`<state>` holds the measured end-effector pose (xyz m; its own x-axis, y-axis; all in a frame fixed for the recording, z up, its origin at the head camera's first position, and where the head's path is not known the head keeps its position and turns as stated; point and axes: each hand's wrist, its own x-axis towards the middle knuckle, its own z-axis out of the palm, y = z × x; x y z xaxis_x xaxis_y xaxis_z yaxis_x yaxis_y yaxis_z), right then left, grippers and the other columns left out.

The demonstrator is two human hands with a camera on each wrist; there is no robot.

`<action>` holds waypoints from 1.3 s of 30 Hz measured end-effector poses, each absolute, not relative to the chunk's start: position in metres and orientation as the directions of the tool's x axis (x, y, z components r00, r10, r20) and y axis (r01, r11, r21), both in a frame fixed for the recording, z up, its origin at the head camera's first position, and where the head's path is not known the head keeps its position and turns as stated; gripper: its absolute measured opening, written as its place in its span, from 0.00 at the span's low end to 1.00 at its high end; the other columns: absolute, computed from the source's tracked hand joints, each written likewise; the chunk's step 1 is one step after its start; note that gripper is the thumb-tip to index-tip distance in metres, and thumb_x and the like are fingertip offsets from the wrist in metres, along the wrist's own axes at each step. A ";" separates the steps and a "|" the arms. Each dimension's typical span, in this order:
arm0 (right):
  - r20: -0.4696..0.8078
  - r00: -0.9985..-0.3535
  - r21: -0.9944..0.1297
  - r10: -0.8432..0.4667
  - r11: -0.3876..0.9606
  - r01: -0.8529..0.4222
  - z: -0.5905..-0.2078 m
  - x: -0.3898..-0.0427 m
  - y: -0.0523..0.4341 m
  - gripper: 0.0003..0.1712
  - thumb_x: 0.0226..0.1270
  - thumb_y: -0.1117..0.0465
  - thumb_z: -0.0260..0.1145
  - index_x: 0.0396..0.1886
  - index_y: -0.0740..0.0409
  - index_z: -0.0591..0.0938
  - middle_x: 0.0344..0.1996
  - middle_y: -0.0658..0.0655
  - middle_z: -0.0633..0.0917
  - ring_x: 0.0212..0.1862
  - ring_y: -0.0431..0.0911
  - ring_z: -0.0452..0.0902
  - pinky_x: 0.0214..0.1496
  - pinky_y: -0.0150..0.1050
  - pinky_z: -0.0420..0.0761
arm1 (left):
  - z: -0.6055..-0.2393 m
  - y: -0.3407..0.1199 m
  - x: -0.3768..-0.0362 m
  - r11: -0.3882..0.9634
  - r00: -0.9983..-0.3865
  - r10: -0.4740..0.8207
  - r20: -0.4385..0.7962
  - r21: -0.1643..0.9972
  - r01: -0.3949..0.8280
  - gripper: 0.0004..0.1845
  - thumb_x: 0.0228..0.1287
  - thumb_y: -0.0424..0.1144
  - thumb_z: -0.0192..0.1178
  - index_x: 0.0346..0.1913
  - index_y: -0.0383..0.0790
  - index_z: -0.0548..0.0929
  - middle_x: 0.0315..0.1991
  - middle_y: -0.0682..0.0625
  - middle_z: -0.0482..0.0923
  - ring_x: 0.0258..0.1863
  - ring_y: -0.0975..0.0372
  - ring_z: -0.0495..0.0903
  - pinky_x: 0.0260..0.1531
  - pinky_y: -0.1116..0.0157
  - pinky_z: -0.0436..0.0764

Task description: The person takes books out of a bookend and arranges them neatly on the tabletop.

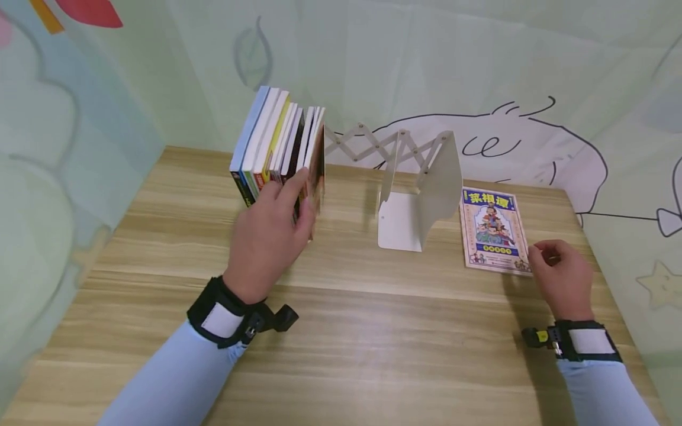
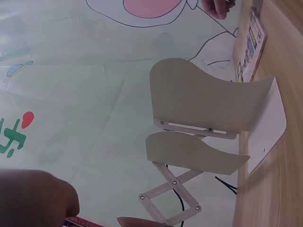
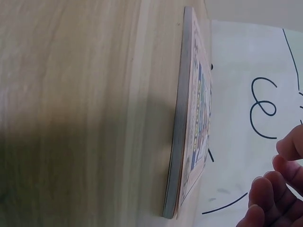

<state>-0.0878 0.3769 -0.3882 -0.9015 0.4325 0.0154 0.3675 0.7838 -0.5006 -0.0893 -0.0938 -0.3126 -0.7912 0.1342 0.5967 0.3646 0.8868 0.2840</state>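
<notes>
Several upright books (image 1: 285, 133) form a row at the back left. My left hand (image 1: 272, 236) touches their front side near the right end, index finger extended and thumb beside it; its other fingers are partly hidden. In the left wrist view a red book edge (image 2: 83, 222) shows by the fingers. A thin book (image 1: 492, 231) with a blue-and-yellow title and cartoon figures lies flat at the right. My right hand (image 1: 565, 275) is at its lower right corner, fingers loosely bent. The right wrist view shows nothing held between thumb and fingers, with the flat book's pale page edge (image 3: 180, 118) nearby.
A pale metal book stand (image 1: 442, 177) with upright plates and a folding lattice (image 1: 367, 142) reaches from the row to the middle back. The wooden tabletop (image 1: 362, 343) meets a printed cloth backdrop (image 1: 341, 59) behind and at both sides.
</notes>
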 end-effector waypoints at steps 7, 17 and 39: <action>0.026 -0.906 -0.509 0.423 0.785 0.352 -0.386 -0.088 0.375 0.27 0.76 0.46 0.54 0.58 0.63 0.79 0.49 0.66 0.80 0.46 0.56 0.72 0.34 0.37 0.71 | -0.313 -0.093 -0.088 0.912 -0.741 0.141 0.656 0.205 0.354 0.19 0.74 0.46 0.56 0.54 0.32 0.77 0.34 0.39 0.78 0.13 0.57 0.70 0.07 0.63 0.66; 0.021 -0.925 -0.526 0.380 0.791 0.313 -0.382 -0.087 0.372 0.29 0.76 0.44 0.54 0.59 0.63 0.78 0.51 0.67 0.80 0.48 0.57 0.72 0.35 0.37 0.72 | -0.312 -0.090 -0.086 0.869 -0.765 0.035 0.643 0.358 0.341 0.14 0.71 0.39 0.59 0.49 0.31 0.73 0.31 0.41 0.80 0.20 0.56 0.79 0.13 0.59 0.75; -0.005 -0.933 -0.538 0.361 0.785 0.307 -0.384 -0.086 0.367 0.30 0.78 0.43 0.49 0.61 0.63 0.78 0.51 0.66 0.80 0.49 0.56 0.72 0.41 0.40 0.72 | -0.333 -0.082 -0.087 0.729 -0.877 -0.050 0.478 0.618 0.295 0.24 0.68 0.35 0.52 0.64 0.29 0.68 0.48 0.35 0.77 0.36 0.51 0.78 0.28 0.55 0.80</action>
